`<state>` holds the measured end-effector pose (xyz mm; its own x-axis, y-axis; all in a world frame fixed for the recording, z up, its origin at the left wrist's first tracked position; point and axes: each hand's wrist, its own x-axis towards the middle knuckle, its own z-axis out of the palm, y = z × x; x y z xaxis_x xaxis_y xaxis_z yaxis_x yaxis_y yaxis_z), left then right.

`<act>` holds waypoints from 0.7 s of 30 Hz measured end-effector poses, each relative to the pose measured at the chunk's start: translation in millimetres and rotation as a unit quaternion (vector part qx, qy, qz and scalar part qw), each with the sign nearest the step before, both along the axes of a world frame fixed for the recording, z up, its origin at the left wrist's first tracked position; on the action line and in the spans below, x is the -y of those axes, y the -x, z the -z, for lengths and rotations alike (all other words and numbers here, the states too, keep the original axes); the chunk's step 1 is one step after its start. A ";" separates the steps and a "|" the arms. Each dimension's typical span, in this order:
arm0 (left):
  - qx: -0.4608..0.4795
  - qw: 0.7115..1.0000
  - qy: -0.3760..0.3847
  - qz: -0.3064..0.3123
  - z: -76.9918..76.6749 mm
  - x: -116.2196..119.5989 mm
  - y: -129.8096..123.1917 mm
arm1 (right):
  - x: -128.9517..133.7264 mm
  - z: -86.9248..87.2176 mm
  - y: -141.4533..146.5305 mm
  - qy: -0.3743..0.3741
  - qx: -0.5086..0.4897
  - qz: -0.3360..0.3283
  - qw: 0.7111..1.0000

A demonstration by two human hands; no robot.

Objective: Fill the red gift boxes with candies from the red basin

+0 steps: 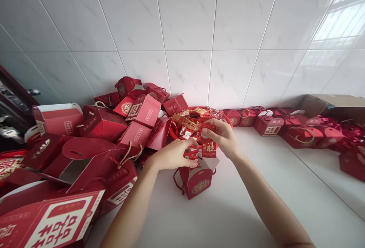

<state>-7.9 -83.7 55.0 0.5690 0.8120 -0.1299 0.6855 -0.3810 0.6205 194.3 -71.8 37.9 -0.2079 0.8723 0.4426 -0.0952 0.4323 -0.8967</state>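
One basin (229, 121) by the wall, heaped with sweets (196, 112), too many overlapping to count. One open box (199, 188) in front of basin, on counter (236, 206). Two hands: right hand (224, 135), at basin's front edge, pinches one red card (209, 150); left hand (172, 153) has fingers closed on one packet (191, 158) at open box's mouth. Left of basin: ten-plus boxes (137, 134), piled. Right of basin: five-plus boxes, one carton (333, 100).
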 end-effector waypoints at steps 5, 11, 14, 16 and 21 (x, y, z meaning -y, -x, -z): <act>-0.061 0.996 -0.043 -0.038 -1.3 6.4 6.1 | 2.7 -2.2 -6.5 0.026 -0.032 0.016 0.999; -0.100 0.990 -0.078 -0.055 9.8 21.0 23.0 | 5.6 3.0 -10.7 0.054 -0.065 0.053 0.995; -0.054 0.998 -0.042 -0.010 15.3 22.2 20.3 | 10.1 5.2 -8.2 0.064 -0.043 0.037 0.996; -0.004 1.000 -0.030 -0.003 19.5 21.0 14.2 | 14.9 7.6 -6.6 0.069 -0.014 -0.002 0.998; 0.092 0.994 -0.018 -0.051 35.0 13.0 0.4 | 29.9 17.7 -10.2 0.040 0.111 -0.073 0.990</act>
<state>-8.3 -96.6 20.0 0.4952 0.8688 -0.0005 0.5981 -0.3405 0.7255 204.5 -101.7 20.2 -0.4197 0.8561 0.3015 0.0520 0.3543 -0.9337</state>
